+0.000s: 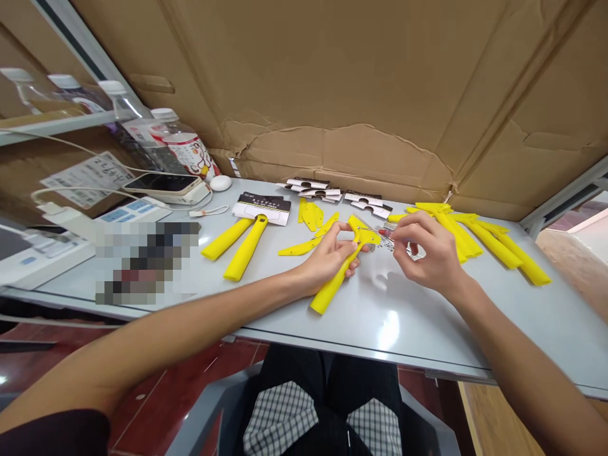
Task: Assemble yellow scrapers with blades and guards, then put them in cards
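Observation:
My left hand (335,253) is closed around a yellow plastic handle (330,291) with a wider head, tilted above the table. In my right hand (427,250), thumb and fingers pinch a small screwdriver (384,232) with a thin metal shaft and red on its grip. Its shaft points left at the head of the yellow handle; whether the tip touches a screw is too small to tell. Small metal screws (387,244) lie behind and between the hands. Flat yellow plastic pieces (299,247) rest just left of my left hand.
More yellow handles (498,247) are piled at the right. Two carded yellow handles (244,250) lie at the left, near a phone (164,183), a power strip (128,212) and bottles (185,145). Black-and-white cards (313,189) sit before the cardboard wall (332,82).

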The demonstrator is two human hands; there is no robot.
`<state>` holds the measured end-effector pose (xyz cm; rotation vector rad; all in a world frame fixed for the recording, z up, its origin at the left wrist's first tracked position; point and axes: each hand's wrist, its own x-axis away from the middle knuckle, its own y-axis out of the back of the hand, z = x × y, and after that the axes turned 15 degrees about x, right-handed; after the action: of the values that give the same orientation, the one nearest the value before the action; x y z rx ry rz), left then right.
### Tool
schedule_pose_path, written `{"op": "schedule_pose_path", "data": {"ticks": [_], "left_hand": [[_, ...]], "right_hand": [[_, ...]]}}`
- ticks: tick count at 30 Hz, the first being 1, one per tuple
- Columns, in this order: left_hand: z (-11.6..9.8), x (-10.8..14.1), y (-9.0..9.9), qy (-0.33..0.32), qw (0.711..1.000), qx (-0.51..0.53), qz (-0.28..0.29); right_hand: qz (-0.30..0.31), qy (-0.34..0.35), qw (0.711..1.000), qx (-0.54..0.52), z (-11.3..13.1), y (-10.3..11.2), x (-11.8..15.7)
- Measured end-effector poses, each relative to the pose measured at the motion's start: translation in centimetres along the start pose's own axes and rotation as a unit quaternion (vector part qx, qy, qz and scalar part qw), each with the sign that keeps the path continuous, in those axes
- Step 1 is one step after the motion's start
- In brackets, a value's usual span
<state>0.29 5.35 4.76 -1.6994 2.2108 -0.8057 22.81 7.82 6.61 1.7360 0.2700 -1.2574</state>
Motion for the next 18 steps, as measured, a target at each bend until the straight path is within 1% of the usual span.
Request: {"op": "schedule_pose_path", "data": {"ticks": [18], "left_hand": [[-0.03,-0.18,-0.23,0.006,1.000,-0.008,-0.021]], "right_hand": [[0.004,-0.001,1.000,0.013,-0.04,-0.03,0.01]]}}
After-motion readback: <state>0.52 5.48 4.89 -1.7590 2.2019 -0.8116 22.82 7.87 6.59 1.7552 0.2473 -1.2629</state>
